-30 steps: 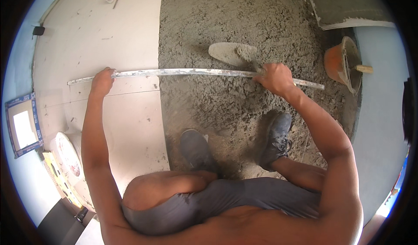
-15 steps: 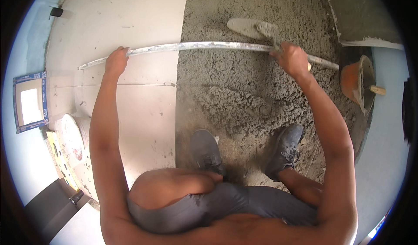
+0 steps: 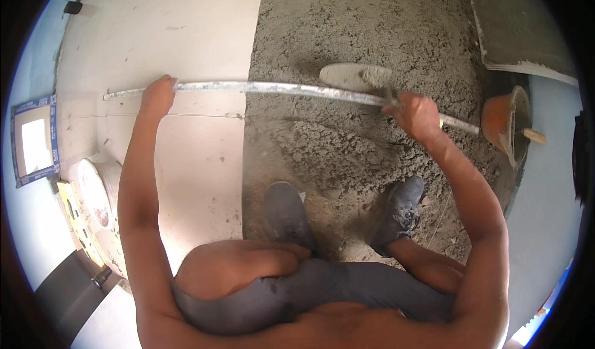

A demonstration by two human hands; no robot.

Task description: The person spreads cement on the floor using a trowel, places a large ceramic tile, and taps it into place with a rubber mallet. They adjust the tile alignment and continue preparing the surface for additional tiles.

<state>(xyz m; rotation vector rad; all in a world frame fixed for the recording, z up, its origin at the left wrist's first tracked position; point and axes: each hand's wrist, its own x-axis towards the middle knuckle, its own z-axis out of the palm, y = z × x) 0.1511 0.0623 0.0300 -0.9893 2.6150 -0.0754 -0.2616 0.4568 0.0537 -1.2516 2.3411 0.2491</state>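
A long, mortar-smeared metal screed bar (image 3: 273,88) spans the floor from left to right. My left hand (image 3: 158,97) is closed around it near its left end, over the pale tiles (image 3: 192,39). Toward the other end, my right hand (image 3: 419,114) grips the bar together with the handle of a trowel. The trowel's mortar-coated blade (image 3: 353,75) points left, just beyond the bar. Under the bar's right part lies rough grey mortar (image 3: 359,26), with a loose heap (image 3: 334,147) on the near side, toward my feet.
An orange bucket (image 3: 498,118) with a wooden handle (image 3: 533,136) sticking out stands at the right wall. My dark shoes (image 3: 288,216) rest on bare rough ground at the mortar's near edge. On the left are a white bucket (image 3: 110,191) and a blue-edged frame (image 3: 35,141).
The screed bar has come nearer to me at its middle and right end, with the trowel and my right hand. My left hand has shifted slightly left in view.
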